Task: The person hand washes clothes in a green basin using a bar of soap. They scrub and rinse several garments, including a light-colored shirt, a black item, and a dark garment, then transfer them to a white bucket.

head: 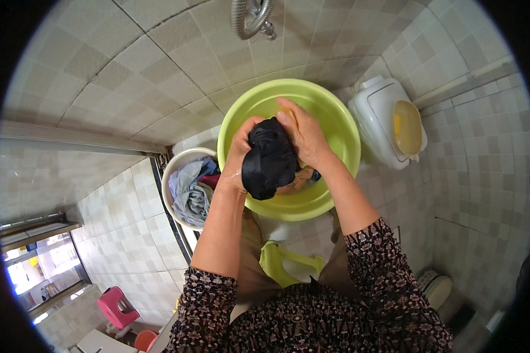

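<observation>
A bunched black cloth garment point(269, 159) is held above a lime-green plastic basin point(348, 176). My left hand point(240, 152) grips its left side, with the fingers partly hidden behind the cloth. On the other side, my right hand point(308, 137) is curled around a small yellow object point(287, 112), which looks like a bar of soap, against the garment's upper right edge. Most of that yellow object is hidden by the fingers. Below the hands, tan cloth point(301, 178) with a dark part lies in the basin.
A cream tub point(170, 165) of grey and dark red clothes stands left of the basin. To the right is a white lidded bin point(373, 114) with a yellow dish point(410, 139) on top. A green stool point(276, 264) sits between my legs. A metal hose point(238, 20) hangs on the tiled wall.
</observation>
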A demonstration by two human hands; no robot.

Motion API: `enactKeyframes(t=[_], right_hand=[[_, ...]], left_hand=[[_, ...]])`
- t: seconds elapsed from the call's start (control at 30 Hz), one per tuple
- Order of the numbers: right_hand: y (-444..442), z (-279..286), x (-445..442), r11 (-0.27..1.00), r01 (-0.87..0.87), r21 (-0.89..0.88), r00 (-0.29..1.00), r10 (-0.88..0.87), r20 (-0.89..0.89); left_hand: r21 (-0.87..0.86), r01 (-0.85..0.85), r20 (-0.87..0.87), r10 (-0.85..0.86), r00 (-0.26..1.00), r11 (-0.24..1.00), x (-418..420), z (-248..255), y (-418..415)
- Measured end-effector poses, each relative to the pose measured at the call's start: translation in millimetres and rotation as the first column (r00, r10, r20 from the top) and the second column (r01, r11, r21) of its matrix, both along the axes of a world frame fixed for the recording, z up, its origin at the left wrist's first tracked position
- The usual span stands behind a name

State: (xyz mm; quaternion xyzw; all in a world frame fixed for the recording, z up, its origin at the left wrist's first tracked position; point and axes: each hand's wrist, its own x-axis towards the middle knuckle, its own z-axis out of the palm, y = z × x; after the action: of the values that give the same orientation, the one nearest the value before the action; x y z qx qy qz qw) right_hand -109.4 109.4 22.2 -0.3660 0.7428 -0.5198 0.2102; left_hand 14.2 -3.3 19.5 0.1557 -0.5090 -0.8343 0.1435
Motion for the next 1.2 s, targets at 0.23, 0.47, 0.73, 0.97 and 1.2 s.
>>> enactKeyframes(t=[0.23, 0.47, 0.73, 0.97, 1.2], right_hand=[[24, -4, -10, 0.996, -0.047, -0.079, 0.732, 0.089, 0.675], [38, -7, 3, 0.958, 0.208, -0.197, 0.207, 0.154, 0.966], [29, 26, -13, 0.876, 0.179, -0.448, 0.258, 0.398, 0.88], [33, 33, 22, 0.901, -0.419, -0.112, 0.478, 0.323, 0.817], [32, 49, -7, 0.966, 0.109, -0.236, 0.973, -0.054, 0.225]], left_hand=[[0.444, -0.029, -0.265, 0.162, 0.951, 0.895, 12, -8, -8], [0.474, -0.353, 0.212, 0.285, 0.935, 0.807, 5, 14, -3], [0.756, 0.041, 0.085, -0.161, 0.983, 0.653, -8, -13, 0], [0.808, -0.062, -0.049, 0.173, 0.984, 0.585, -8, -31, -12], [0.727, -0.075, -0.046, 0.157, 0.987, 0.683, -8, -23, -10]])
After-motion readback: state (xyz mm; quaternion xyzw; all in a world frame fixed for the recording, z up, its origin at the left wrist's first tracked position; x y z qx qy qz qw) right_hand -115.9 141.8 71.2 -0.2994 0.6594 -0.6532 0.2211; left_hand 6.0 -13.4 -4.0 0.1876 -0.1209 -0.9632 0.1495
